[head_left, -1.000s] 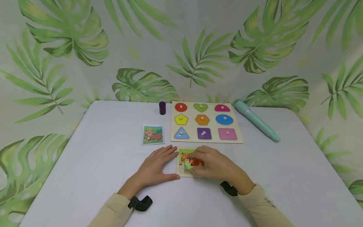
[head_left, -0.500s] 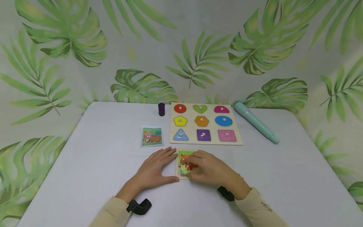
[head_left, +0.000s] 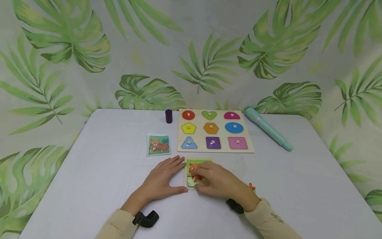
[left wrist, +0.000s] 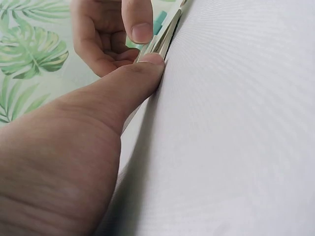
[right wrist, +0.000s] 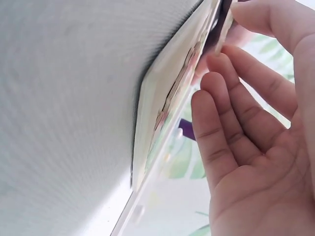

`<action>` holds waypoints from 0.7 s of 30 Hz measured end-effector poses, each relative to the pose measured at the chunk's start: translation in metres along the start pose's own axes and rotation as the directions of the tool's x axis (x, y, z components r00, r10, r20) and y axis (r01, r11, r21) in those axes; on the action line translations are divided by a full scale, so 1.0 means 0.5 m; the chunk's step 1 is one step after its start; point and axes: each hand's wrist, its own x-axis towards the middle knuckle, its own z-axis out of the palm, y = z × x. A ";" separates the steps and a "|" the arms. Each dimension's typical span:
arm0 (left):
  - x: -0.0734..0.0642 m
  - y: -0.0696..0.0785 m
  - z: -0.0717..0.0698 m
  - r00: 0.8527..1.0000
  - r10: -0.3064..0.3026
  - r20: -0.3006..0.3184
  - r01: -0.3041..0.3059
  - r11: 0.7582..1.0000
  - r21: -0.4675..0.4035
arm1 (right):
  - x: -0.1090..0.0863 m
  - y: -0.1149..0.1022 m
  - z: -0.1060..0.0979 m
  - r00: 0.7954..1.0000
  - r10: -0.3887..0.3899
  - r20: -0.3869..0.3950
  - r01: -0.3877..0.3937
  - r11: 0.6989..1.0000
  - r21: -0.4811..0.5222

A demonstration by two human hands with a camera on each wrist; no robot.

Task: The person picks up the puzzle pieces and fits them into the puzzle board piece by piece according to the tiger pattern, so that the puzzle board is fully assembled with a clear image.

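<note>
A small wooden jigsaw board (head_left: pixel 185 172) lies on the white table, with part of an orange tiger picture (head_left: pixel 193 167) in it. Over its lower left corner, my right hand (head_left: pixel 219 181) pinches a jigsaw piece (head_left: pixel 191 182) between thumb and fingers. In the right wrist view the thin edge of that piece (right wrist: pixel 225 30) shows between thumb and fingertips. My left hand (head_left: pixel 164 174) lies along the board's left side, fingers extended, the thumb (left wrist: pixel 152 61) at the lower corner. The right hand covers the board's right part. Another red and green piece (head_left: pixel 252 187) peeks out behind the right wrist.
Behind the jigsaw stands a wooden shape board (head_left: pixel 199 132) with knobbed coloured shapes. A tiger picture card (head_left: pixel 159 145) lies to its left, a dark purple cylinder (head_left: pixel 168 116) farther back. A mint-green, pen-shaped object (head_left: pixel 268 129) lies at the right.
My right hand has moved left and slightly down with the piece, to the board's lower left corner. My left hand stays at the board's side. A piece behind the right wrist has become visible.
</note>
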 end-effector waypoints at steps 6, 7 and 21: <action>-0.001 0.001 0.000 1.000 0.006 -0.006 -0.006 1.000 0.005 | 0.000 0.003 0.008 0.999 -0.036 -0.016 0.035 0.999 -0.017; -0.001 0.000 0.000 1.000 0.006 -0.007 -0.006 1.000 0.006 | 0.001 0.003 0.008 0.999 -0.040 -0.017 0.040 0.999 -0.022; -0.002 0.001 0.000 1.000 -0.004 -0.002 0.004 1.000 0.003 | 0.000 -0.001 0.006 0.999 -0.049 0.013 0.050 0.998 -0.043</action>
